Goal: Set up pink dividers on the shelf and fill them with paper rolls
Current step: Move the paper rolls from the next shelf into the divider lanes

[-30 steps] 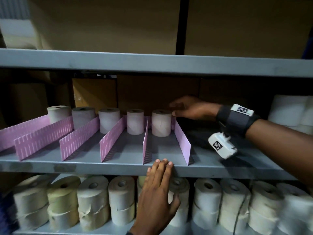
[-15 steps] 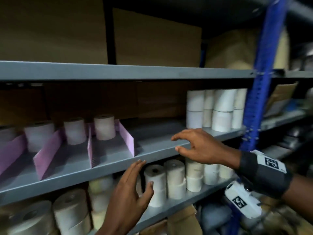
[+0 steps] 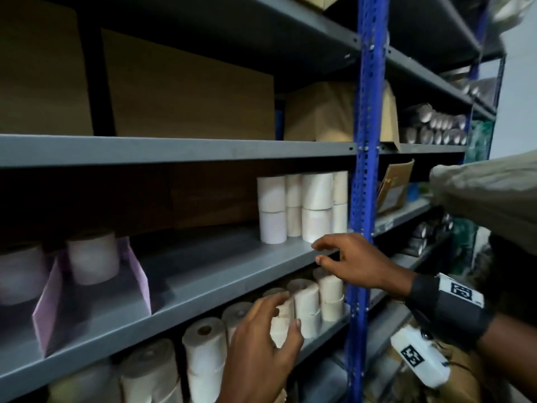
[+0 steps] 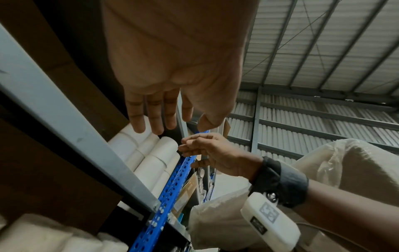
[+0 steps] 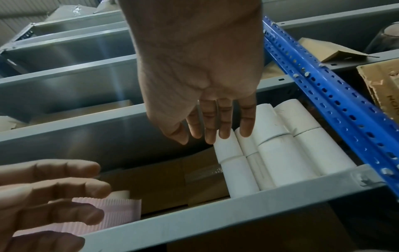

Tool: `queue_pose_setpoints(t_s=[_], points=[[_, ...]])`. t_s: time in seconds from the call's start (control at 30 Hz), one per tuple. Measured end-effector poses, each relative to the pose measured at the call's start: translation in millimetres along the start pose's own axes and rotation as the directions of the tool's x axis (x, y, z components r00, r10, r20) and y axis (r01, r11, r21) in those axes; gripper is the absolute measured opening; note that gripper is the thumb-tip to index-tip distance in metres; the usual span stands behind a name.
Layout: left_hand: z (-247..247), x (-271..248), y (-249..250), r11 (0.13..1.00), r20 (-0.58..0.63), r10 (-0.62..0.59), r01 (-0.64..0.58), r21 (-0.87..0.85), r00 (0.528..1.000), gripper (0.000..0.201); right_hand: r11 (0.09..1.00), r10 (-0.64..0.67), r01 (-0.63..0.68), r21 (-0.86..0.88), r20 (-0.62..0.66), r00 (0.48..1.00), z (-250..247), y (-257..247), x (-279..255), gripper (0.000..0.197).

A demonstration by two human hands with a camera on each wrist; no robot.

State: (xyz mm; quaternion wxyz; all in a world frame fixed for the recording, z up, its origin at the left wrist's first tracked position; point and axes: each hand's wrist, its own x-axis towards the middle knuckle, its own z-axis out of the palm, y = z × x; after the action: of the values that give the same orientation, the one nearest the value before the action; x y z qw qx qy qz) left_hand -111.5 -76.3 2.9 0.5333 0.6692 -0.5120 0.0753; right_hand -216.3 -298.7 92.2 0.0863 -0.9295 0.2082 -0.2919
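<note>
Pink dividers stand at the left of the grey middle shelf, with a paper roll between two of them. A stack of white paper rolls stands at the shelf's right end. My right hand hovers just in front of that stack at the shelf edge, fingers spread and empty. In the right wrist view its fingers point at the white rolls without gripping one. My left hand is lower, open and empty, in front of the rolls on the shelf below.
A blue perforated upright rises right beside the stack. Several paper rolls fill the lower shelf. Cardboard boxes sit on the shelf above. More shelving with rolls and a carton continues to the right.
My right hand left the roll between the dividers and moved right to the white stack. My left hand came off the shelf edge and shifted right. The view swung right.
</note>
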Motion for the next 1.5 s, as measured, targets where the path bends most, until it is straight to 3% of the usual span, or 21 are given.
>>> queue_pose_setpoints(t_s=[0.2, 0.47, 0.63, 0.77, 0.87, 1.07, 1.27, 1.4, 1.5], points=[[4, 65, -14, 0.998, 0.003, 0.002, -0.002, 0.061, 1.0, 0.04, 0.998, -0.062, 0.062, 0.012, -0.051, 0.997, -1, 26, 71, 0.036], [31, 179, -51, 0.99, -0.037, -0.086, 0.089, 0.107, 0.996, 0.05, 0.976, -0.198, 0.186, -0.117, -0.103, 0.975, -2, 41, 174, 0.047], [54, 238, -76, 0.976, -0.033, -0.217, 0.217, -0.014, 0.976, 0.051, 0.973, -0.172, 0.164, -0.165, -0.038, 0.984, 5, 45, 236, 0.045], [67, 271, -91, 0.969, -0.008, -0.243, 0.243, -0.035, 0.97, 0.039, 0.968, -0.141, 0.149, -0.2, 0.055, 0.988, 16, 50, 274, 0.059], [74, 287, -97, 0.955, 0.012, -0.282, 0.282, -0.094, 0.959, 0.047, 0.946, -0.144, 0.182, -0.269, 0.156, 0.977, 19, 49, 292, 0.063], [86, 305, -102, 0.919, 0.022, -0.348, 0.346, -0.187, 0.937, 0.066, 0.945, -0.169, 0.234, -0.229, 0.271, 0.948, 14, 47, 302, 0.063], [81, 301, -95, 0.961, 0.002, -0.243, 0.241, -0.137, 0.97, 0.056, 0.934, -0.358, 0.356, 0.038, 0.089, 0.929, 5, 59, 276, 0.054], [70, 282, -83, 0.993, -0.104, -0.117, 0.12, 0.022, 0.988, 0.062, 0.886, -0.46, 0.461, 0.048, -0.025, 0.887, -5, 56, 244, 0.034], [58, 256, -80, 0.997, -0.117, -0.078, 0.081, 0.017, 0.99, 0.067, 0.854, -0.509, 0.508, 0.115, -0.022, 0.861, -14, 48, 217, 0.038]])
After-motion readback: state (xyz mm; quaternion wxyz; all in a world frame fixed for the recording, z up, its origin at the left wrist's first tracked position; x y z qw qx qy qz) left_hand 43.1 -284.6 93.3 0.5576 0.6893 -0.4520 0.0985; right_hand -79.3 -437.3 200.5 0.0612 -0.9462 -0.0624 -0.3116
